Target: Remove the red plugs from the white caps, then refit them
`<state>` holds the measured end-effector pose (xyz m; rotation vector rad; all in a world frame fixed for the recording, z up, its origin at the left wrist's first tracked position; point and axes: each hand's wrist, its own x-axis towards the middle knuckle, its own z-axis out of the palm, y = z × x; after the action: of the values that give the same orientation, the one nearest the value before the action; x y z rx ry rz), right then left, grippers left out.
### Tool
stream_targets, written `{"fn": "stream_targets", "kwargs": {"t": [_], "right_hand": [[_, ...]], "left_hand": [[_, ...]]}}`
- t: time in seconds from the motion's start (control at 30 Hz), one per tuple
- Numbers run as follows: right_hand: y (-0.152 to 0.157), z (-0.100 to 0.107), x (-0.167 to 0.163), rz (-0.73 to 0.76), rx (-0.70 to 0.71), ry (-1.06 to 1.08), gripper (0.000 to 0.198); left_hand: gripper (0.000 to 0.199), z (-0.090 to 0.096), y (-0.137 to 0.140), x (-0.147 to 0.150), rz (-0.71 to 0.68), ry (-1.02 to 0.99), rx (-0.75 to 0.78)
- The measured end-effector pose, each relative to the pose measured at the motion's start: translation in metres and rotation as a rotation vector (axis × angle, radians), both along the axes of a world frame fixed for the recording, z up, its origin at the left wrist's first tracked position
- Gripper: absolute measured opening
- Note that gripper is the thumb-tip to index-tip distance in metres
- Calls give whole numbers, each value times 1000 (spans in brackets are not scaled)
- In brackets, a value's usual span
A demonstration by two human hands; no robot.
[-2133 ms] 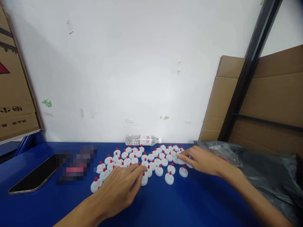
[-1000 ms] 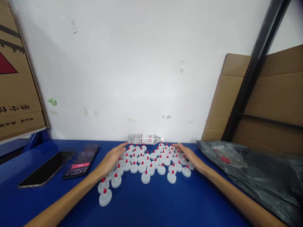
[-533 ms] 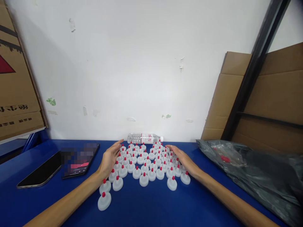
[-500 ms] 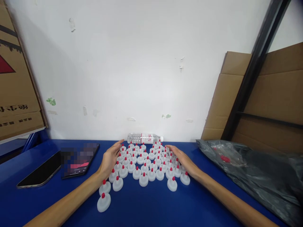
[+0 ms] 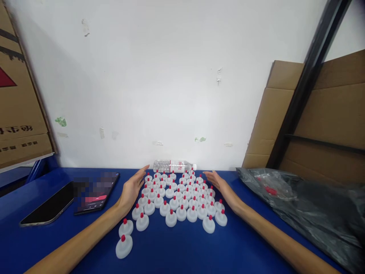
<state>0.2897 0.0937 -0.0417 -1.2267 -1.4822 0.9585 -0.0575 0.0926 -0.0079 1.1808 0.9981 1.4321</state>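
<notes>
Many white round caps with red tips point(image 5: 171, 219) stand in a loose cluster on the blue table point(image 5: 176, 251). My left hand point(image 5: 132, 189) rests along the cluster's left side, fingers stretched forward, holding nothing. On the other side, my right hand point(image 5: 224, 186) lies with its fingers extended and a small gap to the nearest caps. A clear plastic bottle point(image 5: 174, 166) with a white cap lies on its side behind the cluster. Two caps stand apart near my left forearm, one of them the nearest white cap point(image 5: 124, 247).
A black phone point(image 5: 47, 205) and a second phone with a lit screen point(image 5: 98, 192) lie at the left. Dark plastic sheeting point(image 5: 308, 205) covers the right side, with a clear bag of red pieces point(image 5: 272, 188) on it. Cardboard point(image 5: 273, 114) leans by the white wall.
My right hand has drawn slightly away from the caps, and its fingers are more visible. Some caps on the right have shifted a little to the left. My left hand is almost unchanged.
</notes>
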Motion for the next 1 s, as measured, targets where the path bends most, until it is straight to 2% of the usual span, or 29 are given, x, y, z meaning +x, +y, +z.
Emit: {"fn": "stream_targets", "kwargs": {"t": [0.3,0.53,0.73,1.0], "right_hand": [[-7,-2,-10,47,19,-48,62],[-5,-2,-7,62,7,-52,66],[-9,0,-8,69,3,-95,64],[-6,-3,-8,62,15,-93,64]], "left_hand": [[63,-2,-6,8,-59,91,37],[63,-3,5,-7,-27,244,121],[77,-6,10,-15,-57,344,64],[74,-2,1,-10,-89,409,33]]}}
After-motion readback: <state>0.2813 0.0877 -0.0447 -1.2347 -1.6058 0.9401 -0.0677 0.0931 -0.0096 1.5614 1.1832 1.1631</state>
